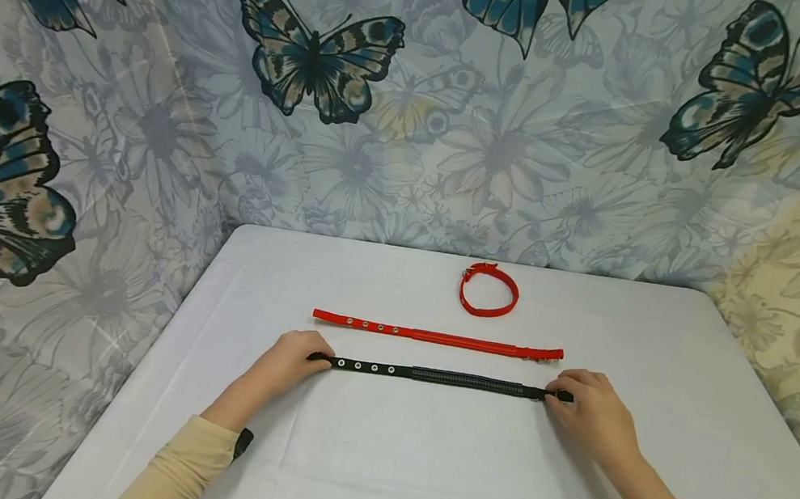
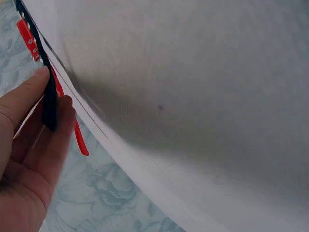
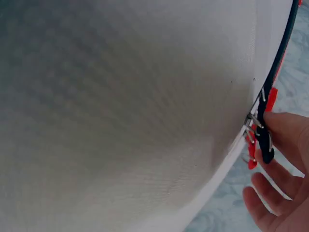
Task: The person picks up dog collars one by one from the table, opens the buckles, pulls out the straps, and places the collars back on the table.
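A black collar (image 1: 467, 381) with metal eyelets is stretched straight across the white table. Its eyelet end is pinched by my left hand (image 1: 295, 360), thumb on one side and fingers on the other, as the left wrist view shows with the dark strap (image 2: 50, 101). At the buckle end, my right hand (image 1: 595, 412) pinches the collar between thumb and forefinger; metal buckle parts (image 3: 256, 121) show in the right wrist view, where the other fingers are spread apart. Just beyond lies a red collar (image 1: 463, 341), laid straight and nearly parallel to the black one.
Farther back, a second red collar (image 1: 487, 313) is fastened into a ring near the table's far edge. The white-covered table (image 1: 407, 462) meets a butterfly-patterned cloth (image 1: 407, 185) behind and at the sides.
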The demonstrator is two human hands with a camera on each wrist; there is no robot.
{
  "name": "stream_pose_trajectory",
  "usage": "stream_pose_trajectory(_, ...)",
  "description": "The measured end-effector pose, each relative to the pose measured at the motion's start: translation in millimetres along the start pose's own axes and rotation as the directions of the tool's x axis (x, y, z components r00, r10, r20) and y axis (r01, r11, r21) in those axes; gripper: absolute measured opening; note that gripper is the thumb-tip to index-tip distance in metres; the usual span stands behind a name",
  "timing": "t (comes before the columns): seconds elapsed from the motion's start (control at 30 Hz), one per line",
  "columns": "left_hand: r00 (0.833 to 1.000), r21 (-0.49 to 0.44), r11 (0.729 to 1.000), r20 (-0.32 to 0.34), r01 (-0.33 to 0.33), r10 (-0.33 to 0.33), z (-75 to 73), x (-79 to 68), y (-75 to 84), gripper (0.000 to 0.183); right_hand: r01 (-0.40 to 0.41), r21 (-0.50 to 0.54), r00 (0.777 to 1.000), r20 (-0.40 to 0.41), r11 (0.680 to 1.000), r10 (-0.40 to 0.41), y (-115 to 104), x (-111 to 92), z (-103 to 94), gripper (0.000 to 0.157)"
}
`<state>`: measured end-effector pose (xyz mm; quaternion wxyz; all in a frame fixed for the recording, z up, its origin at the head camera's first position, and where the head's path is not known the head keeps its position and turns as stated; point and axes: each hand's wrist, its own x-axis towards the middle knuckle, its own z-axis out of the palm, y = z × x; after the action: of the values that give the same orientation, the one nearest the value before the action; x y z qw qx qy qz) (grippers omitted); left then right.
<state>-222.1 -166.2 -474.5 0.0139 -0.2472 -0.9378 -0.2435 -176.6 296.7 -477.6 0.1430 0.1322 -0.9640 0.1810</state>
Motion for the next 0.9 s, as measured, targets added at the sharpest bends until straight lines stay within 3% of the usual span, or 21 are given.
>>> stream_pose_trajectory(0.17, 1.0, 0.158, 0.987, -0.012, -0.017, 0.02, 0.3, -2.3, 5.1, 0.008, 0.099, -0.117, 0.994, -0.043, 0.988, -0.105, -5.7, -0.3, -0.2, 0.015)
stream_pose_trajectory(0.27, 1.0, 0.166, 0.986, -0.025, -0.013, 0.018, 0.8, -4.0, 7.8, 0.009, 0.114, -0.128, 0.993, -0.024, 0.985, -0.118, -7.3, -1.2, 0.0, 0.015)
stream_pose_trajectory(0.63, 1.0, 0.195, 0.981, 0.004, -0.002, 0.001, 3.9, -5.1, 13.4, 0.007, -0.006, -0.005, 0.995, 0.103, 1.0, 0.006, -9.3, -1.1, 0.3, 0.008)
stream_pose_trajectory(0.77, 1.0, 0.234, 0.972, -0.025, 0.005, 0.001, 6.0, -4.6, 18.7, 0.008, -0.012, -0.018, 0.993, 0.12, 1.0, 0.014, -12.4, 1.3, -1.6, 0.007)
stream_pose_trajectory(0.9, 0.996, 0.212, 0.977, -0.085, -0.018, 0.037, 7.9, -0.8, 29.6, 0.005, 0.012, -0.022, 0.997, 0.076, 1.0, -0.01, -18.9, 8.0, -4.7, 0.007)
